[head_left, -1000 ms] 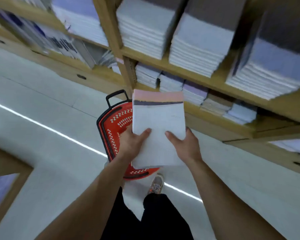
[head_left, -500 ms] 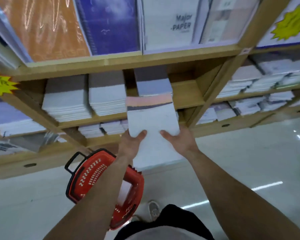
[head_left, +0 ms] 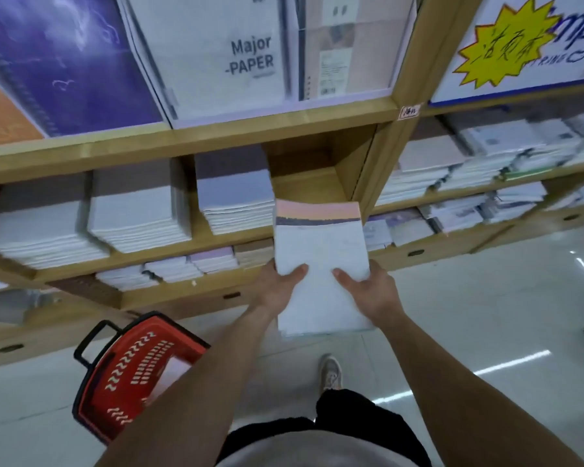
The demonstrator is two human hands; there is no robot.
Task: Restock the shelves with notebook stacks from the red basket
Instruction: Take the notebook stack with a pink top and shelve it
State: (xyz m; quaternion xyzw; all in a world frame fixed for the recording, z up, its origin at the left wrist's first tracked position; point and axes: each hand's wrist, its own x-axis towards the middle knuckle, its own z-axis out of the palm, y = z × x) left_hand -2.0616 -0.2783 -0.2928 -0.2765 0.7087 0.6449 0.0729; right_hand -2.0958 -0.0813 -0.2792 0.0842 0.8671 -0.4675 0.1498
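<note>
Head view. Both hands held one notebook stack (head_left: 321, 251) in front of the wooden shelves (head_left: 216, 143). The left hand (head_left: 277, 291) gripped the stack's left edge, thumb laid across the top cover. The right hand (head_left: 371, 294) gripped the right edge in the same way. The rest of each hand's fingers were hidden under the stack. The top cover was pale, with a pink band and a dark stripe at its far end.

The far end of the stack lay in front of the middle shelf, below an open bay (head_left: 304, 187) at the right end of that shelf. Whether the stack touched the shelf edge could not be determined. Just left of the bay stood a shelved pile of notebooks (head_left: 233, 197), with two more piles further left.

The red basket (head_left: 115, 392) stood on the floor (head_left: 486, 298) at lower left, partly covered by the left forearm. A white item (head_left: 172, 372) was visible inside it.

Large pads leaned on the upper shelf, one printed "Major PAPER" (head_left: 216, 55). A yellow star sign (head_left: 506, 52) hung at upper right. One shoe (head_left: 331, 372) showed below the stack.
</note>
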